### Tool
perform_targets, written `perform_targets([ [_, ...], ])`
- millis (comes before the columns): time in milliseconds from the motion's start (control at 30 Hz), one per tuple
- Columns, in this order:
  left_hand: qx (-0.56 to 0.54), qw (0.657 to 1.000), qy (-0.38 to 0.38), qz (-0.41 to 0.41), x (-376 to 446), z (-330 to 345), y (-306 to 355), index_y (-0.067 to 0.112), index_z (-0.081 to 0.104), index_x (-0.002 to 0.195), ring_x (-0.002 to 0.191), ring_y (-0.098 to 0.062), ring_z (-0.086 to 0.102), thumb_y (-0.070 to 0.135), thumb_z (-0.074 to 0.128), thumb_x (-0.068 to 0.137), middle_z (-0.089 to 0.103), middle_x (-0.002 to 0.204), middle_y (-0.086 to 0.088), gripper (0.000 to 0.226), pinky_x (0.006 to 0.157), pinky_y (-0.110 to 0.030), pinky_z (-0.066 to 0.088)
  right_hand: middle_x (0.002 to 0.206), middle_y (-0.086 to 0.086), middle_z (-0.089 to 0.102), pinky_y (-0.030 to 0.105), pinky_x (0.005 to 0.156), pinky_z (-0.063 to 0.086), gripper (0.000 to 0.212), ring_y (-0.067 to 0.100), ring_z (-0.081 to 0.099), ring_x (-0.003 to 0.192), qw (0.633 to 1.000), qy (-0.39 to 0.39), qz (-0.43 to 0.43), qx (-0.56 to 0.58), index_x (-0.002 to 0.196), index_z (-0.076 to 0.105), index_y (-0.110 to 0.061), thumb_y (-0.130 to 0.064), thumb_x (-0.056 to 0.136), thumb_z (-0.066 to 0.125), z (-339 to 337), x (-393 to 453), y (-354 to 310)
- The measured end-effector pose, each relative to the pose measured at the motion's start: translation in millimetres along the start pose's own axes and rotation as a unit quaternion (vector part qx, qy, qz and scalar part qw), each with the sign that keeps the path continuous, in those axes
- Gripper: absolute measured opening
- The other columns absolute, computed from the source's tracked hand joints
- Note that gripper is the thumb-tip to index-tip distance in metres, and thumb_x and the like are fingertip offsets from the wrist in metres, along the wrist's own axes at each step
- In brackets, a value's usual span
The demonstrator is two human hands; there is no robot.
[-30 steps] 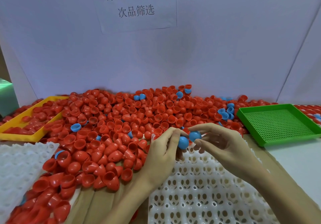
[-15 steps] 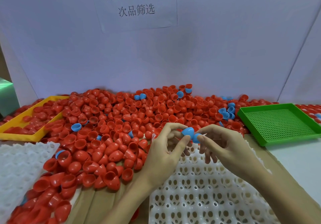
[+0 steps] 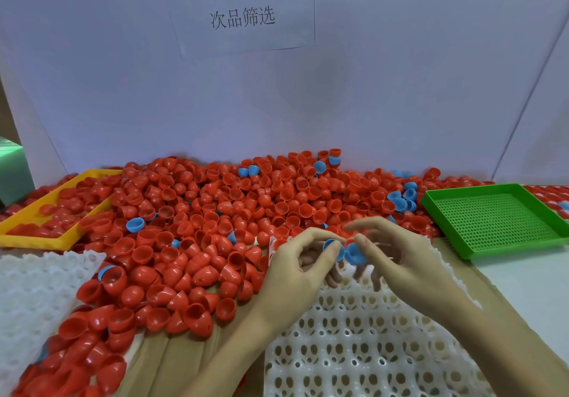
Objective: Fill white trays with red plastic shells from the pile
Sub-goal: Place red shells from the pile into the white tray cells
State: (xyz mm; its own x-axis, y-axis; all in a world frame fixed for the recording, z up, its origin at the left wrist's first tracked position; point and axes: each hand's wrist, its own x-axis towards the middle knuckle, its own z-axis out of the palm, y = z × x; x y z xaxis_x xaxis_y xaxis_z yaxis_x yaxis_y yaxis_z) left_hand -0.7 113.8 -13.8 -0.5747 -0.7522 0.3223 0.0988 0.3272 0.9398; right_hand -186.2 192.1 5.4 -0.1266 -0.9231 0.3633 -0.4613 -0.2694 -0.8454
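Observation:
A big pile of red plastic shells point(image 3: 215, 212) covers the table's middle, with a few blue shells mixed in. A white tray point(image 3: 354, 350) with round sockets lies in front of me, its sockets bare. Over its far edge my left hand point(image 3: 295, 270) pinches one blue shell point(image 3: 334, 247) between thumb and fingers. My right hand point(image 3: 400, 258) pinches a second blue shell point(image 3: 354, 253) right beside it; the two shells touch or nearly touch.
A second white tray point(image 3: 30, 289) lies at the left, partly under red shells. A yellow tray point(image 3: 34, 239) with red shells sits far left. A green perforated tray point(image 3: 498, 218) stands at the right. A white board with a printed sign backs the table.
Both hands drew closer and the two blue shells came together, then shifted slightly lower over the tray's far edge. The pile and trays stayed put.

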Motion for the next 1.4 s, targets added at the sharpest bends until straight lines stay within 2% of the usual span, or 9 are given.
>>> perform_targets([
  [133, -0.030, 0.999, 0.031, -0.032, 0.5, 0.9, -4.6, 0.016, 0.068, 0.115, 0.074, -0.030, 0.076, 0.040, 0.062, 0.102, 0.078, 0.090, -0.007, 0.028, 0.070, -0.035, 0.063, 0.112, -0.002, 0.071, 0.030, 0.065, 0.061, 0.020, 0.023, 0.074, 0.084, 0.998, -0.052, -0.019, -0.001, 0.119, 0.070, -0.029, -0.023, 0.100, 0.067, -0.6, -0.1, -0.9],
  [300, 0.015, 0.996, 0.081, -0.033, -0.4, 4.0, -8.1, 0.026, 0.058, 0.121, 0.088, -0.016, 0.076, 0.049, 0.063, 0.099, 0.076, 0.101, 0.006, 0.032, 0.077, -0.030, 0.062, 0.092, -0.005, 0.076, 0.023, 0.059, 0.056, 0.011, 0.015, 0.075, 0.074, 0.997, -0.007, 0.024, -0.069, 0.104, 0.076, -0.031, -0.026, 0.094, 0.074, -14.3, 3.7, 5.1],
  [400, 0.194, 0.981, 0.001, 0.021, -3.8, 4.7, -11.8, 0.033, 0.064, 0.118, 0.113, -0.002, 0.063, 0.051, 0.062, 0.101, 0.065, 0.114, 0.021, 0.025, 0.094, -0.023, 0.053, 0.100, -0.009, 0.075, 0.022, 0.072, 0.059, 0.019, 0.005, 0.074, 0.080, 0.980, 0.062, 0.065, -0.177, 0.112, 0.076, -0.030, -0.023, 0.095, 0.074, -30.0, 6.6, 17.2],
  [533, 0.330, 0.932, -0.140, 0.046, -10.5, 10.2, -15.4, 0.036, 0.060, 0.131, 0.134, 0.007, 0.039, 0.058, 0.056, 0.101, 0.048, 0.133, 0.029, 0.036, 0.115, -0.019, 0.032, 0.116, -0.009, 0.064, 0.025, 0.086, 0.061, 0.033, 0.005, 0.072, 0.092, 0.965, 0.057, 0.092, -0.239, 0.129, 0.071, -0.023, -0.013, 0.098, 0.070, -32.1, 7.0, 29.3],
  [733, 0.357, 0.917, -0.159, 0.084, -10.3, 8.2, -15.8, 0.034, 0.063, 0.131, 0.131, 0.009, 0.036, 0.053, 0.061, 0.100, 0.049, 0.134, 0.028, 0.036, 0.111, -0.011, 0.027, 0.108, -0.010, 0.071, 0.004, 0.075, 0.050, 0.026, -0.004, 0.066, 0.087, 0.953, 0.094, 0.055, -0.282, 0.120, 0.074, -0.022, -0.015, 0.095, 0.075, -21.5, 7.9, 36.8],
  [867, 0.362, 0.913, -0.166, 0.087, -10.1, 7.9, -17.5, 0.034, 0.062, 0.132, 0.130, 0.008, 0.037, 0.055, 0.060, 0.100, 0.050, 0.133, 0.028, 0.038, 0.109, -0.009, 0.026, 0.112, -0.009, 0.067, 0.003, 0.075, 0.049, 0.023, -0.007, 0.063, 0.085, 0.950, 0.079, 0.061, -0.297, 0.118, 0.075, -0.021, -0.018, 0.095, 0.075, -17.2, 6.9, 39.1],
  [1133, 0.389, 0.894, -0.203, 0.084, -5.3, 0.7, -15.0, 0.034, 0.058, 0.130, 0.128, 0.001, 0.038, 0.054, 0.060, 0.100, 0.044, 0.132, 0.027, 0.036, 0.113, -0.028, 0.037, 0.112, -0.011, 0.065, 0.009, 0.077, 0.051, 0.019, 0.001, 0.065, 0.096, 0.950, 0.066, 0.068, -0.296, 0.115, 0.076, -0.023, -0.016, 0.103, 0.062, -25.7, 8.5, 16.1],
  [1267, 0.403, 0.886, -0.217, 0.076, -4.0, -7.1, -11.4, 0.035, 0.056, 0.130, 0.128, 0.001, 0.036, 0.054, 0.060, 0.100, 0.041, 0.133, 0.026, 0.036, 0.113, -0.028, 0.037, 0.124, -0.010, 0.065, 0.013, 0.090, 0.047, 0.027, 0.002, 0.062, 0.107, 0.940, -0.018, 0.034, -0.339, 0.127, 0.071, -0.025, -0.019, 0.106, 0.055, -20.0, 34.5, -1.5],
  [1400, 0.403, 0.883, -0.229, 0.075, -2.6, -10.5, -7.7, 0.032, 0.058, 0.131, 0.125, -0.002, 0.038, 0.051, 0.062, 0.100, 0.044, 0.134, 0.022, 0.037, 0.111, -0.028, 0.037, 0.160, -0.002, 0.043, 0.034, 0.122, 0.033, 0.033, 0.015, 0.037, 0.150, 0.915, -0.151, 0.009, -0.374, 0.138, 0.066, -0.027, -0.026, 0.110, 0.048, 6.7, 82.3, 7.8],
])
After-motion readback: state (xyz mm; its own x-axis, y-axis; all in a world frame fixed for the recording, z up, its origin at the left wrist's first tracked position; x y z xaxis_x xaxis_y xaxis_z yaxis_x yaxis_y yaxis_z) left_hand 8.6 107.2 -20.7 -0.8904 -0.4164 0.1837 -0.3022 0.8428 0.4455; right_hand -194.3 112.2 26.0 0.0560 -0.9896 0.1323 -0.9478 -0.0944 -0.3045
